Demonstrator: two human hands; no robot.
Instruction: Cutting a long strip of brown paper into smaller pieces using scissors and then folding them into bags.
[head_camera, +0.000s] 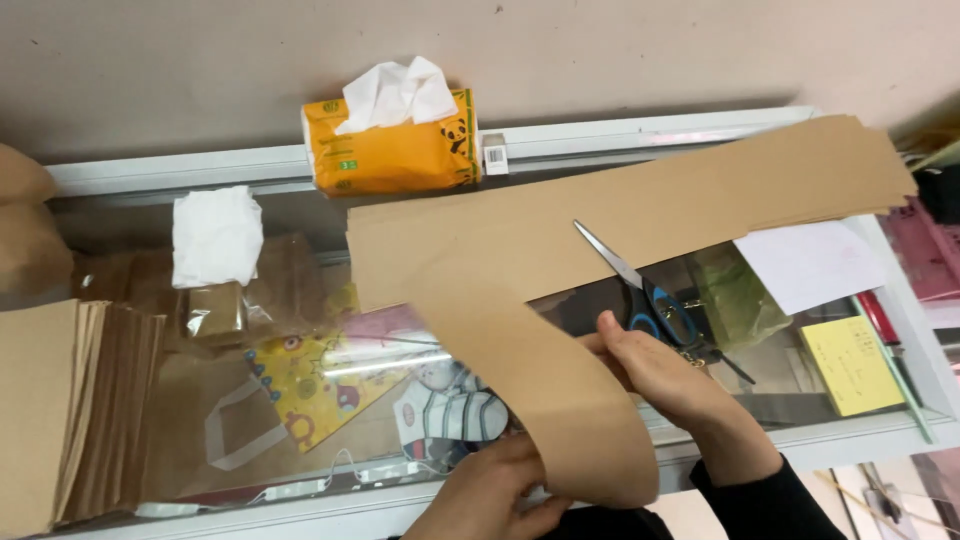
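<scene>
On the glass counter (800, 420) lies a long strip of matte brown paper (560, 240), its near end curling toward the person. Left hand (490, 490) pinches that curled end; right hand (650, 365) grips blue-handled scissors (640, 285), steel blades resting on the paper. An orange tissue pack (395, 150) sits behind.

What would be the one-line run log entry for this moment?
left hand: holds brown paper | right hand: on blue-handled scissors, blades open | surface: glass counter
</scene>
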